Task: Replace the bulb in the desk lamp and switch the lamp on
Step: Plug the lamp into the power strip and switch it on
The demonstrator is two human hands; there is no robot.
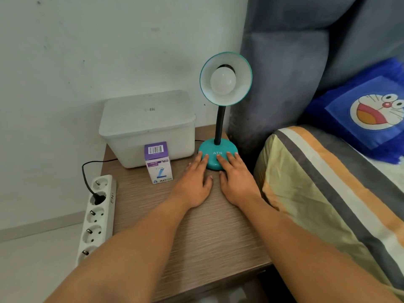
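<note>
A teal desk lamp stands at the back right of the wooden bedside table (196, 232). Its round base (215, 149) carries white letters, and a black gooseneck (219, 124) holds the shade (246, 84), which faces me. An unlit white bulb (223, 83) sits in the shade. A purple and white bulb box (158, 161) stands upright left of the base. My left hand (194, 182) and my right hand (235, 178) lie flat on the table, fingers spread, fingertips touching the lamp base. Neither hand holds anything.
A white lidded plastic bin (148, 125) sits behind the bulb box against the wall. A white power strip (96, 215) hangs at the table's left edge with one black plug (98, 196) in it. A bed with a striped pillow (328, 189) and a blue cushion (371, 112) borders the right.
</note>
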